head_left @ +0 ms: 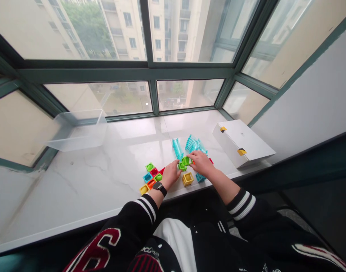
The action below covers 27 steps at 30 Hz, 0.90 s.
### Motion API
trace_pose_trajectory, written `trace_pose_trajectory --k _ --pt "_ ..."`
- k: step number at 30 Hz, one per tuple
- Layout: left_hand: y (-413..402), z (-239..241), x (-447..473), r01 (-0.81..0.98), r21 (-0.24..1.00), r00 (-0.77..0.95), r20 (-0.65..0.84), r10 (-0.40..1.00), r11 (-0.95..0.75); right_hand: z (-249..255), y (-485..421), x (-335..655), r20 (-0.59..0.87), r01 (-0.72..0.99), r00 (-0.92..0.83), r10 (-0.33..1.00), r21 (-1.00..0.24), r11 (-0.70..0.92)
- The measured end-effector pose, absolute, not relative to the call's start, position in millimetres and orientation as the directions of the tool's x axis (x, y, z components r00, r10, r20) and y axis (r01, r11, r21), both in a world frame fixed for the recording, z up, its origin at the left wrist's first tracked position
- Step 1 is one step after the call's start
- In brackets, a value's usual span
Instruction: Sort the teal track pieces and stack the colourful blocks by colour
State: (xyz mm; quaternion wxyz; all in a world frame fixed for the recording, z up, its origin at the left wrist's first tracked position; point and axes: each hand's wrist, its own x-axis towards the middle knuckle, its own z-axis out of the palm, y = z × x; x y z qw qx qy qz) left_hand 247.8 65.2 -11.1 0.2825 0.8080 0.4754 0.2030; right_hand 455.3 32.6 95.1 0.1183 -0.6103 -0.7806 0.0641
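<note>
Two green toy blocks (186,161) meet between my hands, just above the white sill. My right hand (200,161) pinches the upper green block from the right. Fingers of my left hand (171,173) close on the lower green block from the left; their exact grip is partly hidden. A yellow cube block (187,179) sits just in front of the green ones. Beside my left wrist lies a cluster of red, blue, green, orange and yellow blocks (152,177), partly covered by the hand. A blue block (200,177) shows under my right wrist.
Clear turquoise track pieces (177,148) and curved turquoise pieces (192,143) lie behind my hands. A transparent plastic bin (85,141) stands at the left, a white box (243,141) at the right. The marble sill (105,181) ends in front of me; windows rise behind.
</note>
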Motion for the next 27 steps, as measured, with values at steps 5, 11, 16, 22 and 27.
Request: trace_pose_trajectory --k 5,11,16,22,27 --pt "63.9 -15.2 245.8 0.651 0.663 0.451 0.056 0.891 -0.371 85.5 41.5 447.7 0.045 0.932 -0.287 0.957 -0.216 0.29" --pt "62.7 -15.7 246.2 0.655 0.68 0.424 0.028 0.905 -0.328 75.3 47.6 443.0 0.017 0.938 -0.312 0.95 -0.155 0.311" --pt "62.2 -12.5 246.5 0.644 0.704 0.408 0.014 0.913 -0.299 73.5 49.7 440.6 -0.005 0.941 -0.321 0.947 -0.11 0.319" --pt "60.9 -8.8 246.3 0.656 0.691 0.41 0.012 0.912 -0.304 69.1 51.3 440.0 -0.008 0.942 -0.325 0.946 -0.088 0.323" --pt "60.2 -7.0 246.7 0.68 0.663 0.411 0.01 0.912 -0.313 64.2 51.6 437.0 -0.016 0.946 -0.32 0.947 -0.067 0.318"
